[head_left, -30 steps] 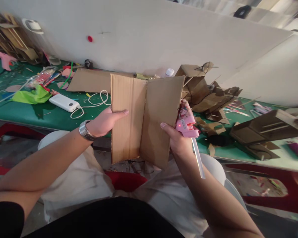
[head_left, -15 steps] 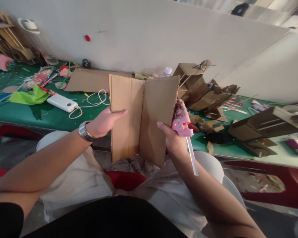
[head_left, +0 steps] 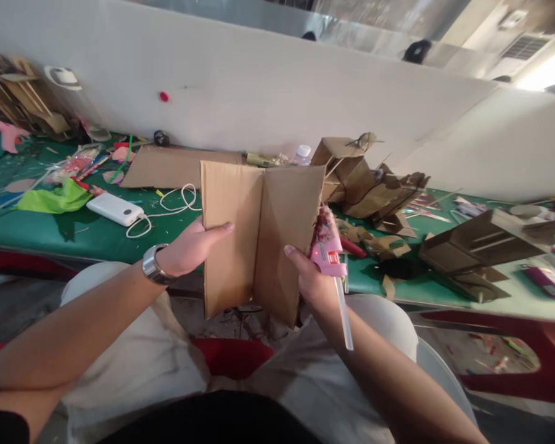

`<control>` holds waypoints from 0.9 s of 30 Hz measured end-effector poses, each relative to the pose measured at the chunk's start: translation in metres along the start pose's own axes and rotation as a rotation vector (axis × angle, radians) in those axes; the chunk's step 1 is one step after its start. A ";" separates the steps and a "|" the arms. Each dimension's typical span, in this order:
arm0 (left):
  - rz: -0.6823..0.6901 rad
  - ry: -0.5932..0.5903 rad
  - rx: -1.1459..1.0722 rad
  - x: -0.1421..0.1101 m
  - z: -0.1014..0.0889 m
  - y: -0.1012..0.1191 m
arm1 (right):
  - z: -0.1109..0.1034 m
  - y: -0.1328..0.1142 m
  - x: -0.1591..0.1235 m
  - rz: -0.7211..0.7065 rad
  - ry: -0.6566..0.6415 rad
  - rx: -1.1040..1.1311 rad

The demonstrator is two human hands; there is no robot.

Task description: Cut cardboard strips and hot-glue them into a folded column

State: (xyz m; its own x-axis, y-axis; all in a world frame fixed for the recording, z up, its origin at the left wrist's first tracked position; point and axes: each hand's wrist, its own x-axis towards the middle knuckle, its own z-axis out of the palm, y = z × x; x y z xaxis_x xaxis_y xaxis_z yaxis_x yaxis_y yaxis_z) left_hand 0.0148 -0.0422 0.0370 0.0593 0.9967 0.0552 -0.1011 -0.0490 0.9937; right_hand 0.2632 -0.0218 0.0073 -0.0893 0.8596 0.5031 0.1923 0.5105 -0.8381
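Note:
A folded piece of brown cardboard [head_left: 259,240] stands open like a book above my lap, its crease running up the middle. My left hand [head_left: 192,246] grips its left panel, thumb on the front face and fingers hidden behind. On the right panel, the thumb of my right hand [head_left: 312,277] presses near the outer edge; the other fingers are out of sight. A pink hot glue gun [head_left: 328,256], with a glowing light and crusted residue towards the front, sits at that same hand and appears held in it. Its clear glue stick [head_left: 345,317] sticks out over my forearm.
On the green tabletop [head_left: 166,237] lie a white power bank [head_left: 115,208] with its cable, a flat cardboard sheet [head_left: 176,166] and a bright green bag [head_left: 55,196]. Cardboard constructions [head_left: 481,246] stand to the right. Another pink glue gun [head_left: 10,134] rests far left.
The view has tilted up slightly, so everything sits lower in the picture. Both hands keep their hold on the cardboard, whose panels look slightly closer together.

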 end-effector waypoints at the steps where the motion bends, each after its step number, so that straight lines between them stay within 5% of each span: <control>1: 0.018 -0.001 0.024 0.000 0.000 0.000 | 0.000 -0.001 -0.001 0.004 -0.006 0.005; 27: 0.062 -0.034 0.099 -0.004 0.000 0.006 | -0.003 -0.010 -0.004 -0.056 0.021 -0.014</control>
State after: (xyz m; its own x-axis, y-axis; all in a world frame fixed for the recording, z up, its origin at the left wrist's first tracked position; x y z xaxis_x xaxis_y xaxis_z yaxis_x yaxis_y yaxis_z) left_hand 0.0141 -0.0464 0.0430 0.0903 0.9888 0.1186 -0.0070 -0.1185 0.9929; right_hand 0.2644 -0.0302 0.0147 -0.0801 0.8291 0.5534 0.2013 0.5572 -0.8056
